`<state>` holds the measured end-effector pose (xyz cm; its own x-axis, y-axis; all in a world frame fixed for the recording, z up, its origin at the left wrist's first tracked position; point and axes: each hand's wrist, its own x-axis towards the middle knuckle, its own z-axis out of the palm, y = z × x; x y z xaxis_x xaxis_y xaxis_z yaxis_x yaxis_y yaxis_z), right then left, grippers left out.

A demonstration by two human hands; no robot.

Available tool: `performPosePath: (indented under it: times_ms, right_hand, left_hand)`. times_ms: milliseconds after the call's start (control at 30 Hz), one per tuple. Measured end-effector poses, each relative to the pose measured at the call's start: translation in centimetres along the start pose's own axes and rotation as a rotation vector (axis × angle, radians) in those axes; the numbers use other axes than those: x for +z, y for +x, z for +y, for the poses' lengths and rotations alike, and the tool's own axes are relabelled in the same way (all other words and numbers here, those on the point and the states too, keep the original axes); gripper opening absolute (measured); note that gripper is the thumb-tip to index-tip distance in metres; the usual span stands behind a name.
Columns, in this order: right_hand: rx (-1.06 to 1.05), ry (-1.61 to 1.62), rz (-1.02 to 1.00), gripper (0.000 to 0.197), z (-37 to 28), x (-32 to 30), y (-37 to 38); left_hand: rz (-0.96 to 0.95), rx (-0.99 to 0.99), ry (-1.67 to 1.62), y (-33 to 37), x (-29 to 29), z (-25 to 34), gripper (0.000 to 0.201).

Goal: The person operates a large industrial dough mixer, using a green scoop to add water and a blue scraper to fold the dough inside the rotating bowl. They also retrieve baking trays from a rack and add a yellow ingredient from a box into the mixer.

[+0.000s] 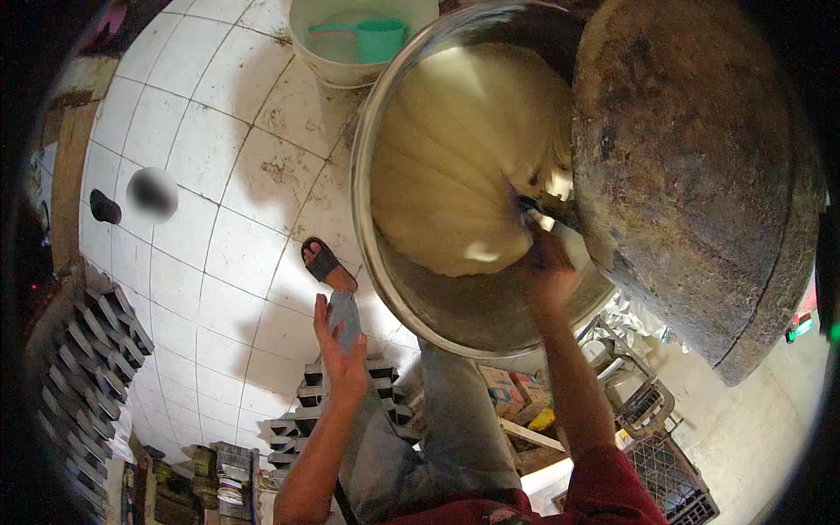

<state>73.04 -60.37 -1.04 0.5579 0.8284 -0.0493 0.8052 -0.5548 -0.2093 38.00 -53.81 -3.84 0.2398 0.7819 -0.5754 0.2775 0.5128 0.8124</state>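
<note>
A large metal mixing bowl holds a wide mass of pale, smooth dough, with folds running toward the middle. Above its right side bulges a worn, stained mixer housing; a dark metal shaft comes from under it to the dough. My right hand reaches over the near rim into the bowl, close to the shaft's end. Shadow and blur hide its fingers, so whether they grip anything is unclear. My left hand hangs in the air left of the bowl, fingers apart, holding nothing.
Beyond the bowl stands a white bucket with a green dipper inside. Dark metal pans are stacked at the left, others by my legs. A black crate and boxes stand at lower right. White tiles cover the floor.
</note>
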Motion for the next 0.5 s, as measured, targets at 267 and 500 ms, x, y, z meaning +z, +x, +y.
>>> performPosePath:
  times_ms: [267,500]
  right_hand:
    - [0.056,0.032,0.004,0.053,-5.1,-5.4,-2.9]
    - [0.15,-0.064,-0.165,0.037,-8.0,-1.0,-2.0]
  left_hand:
    - [-0.011,-0.082,0.298,-3.1,-8.0,-1.8,0.078]
    - [-0.106,-0.102,0.297,-2.4,-10.1,-1.3,0.057]
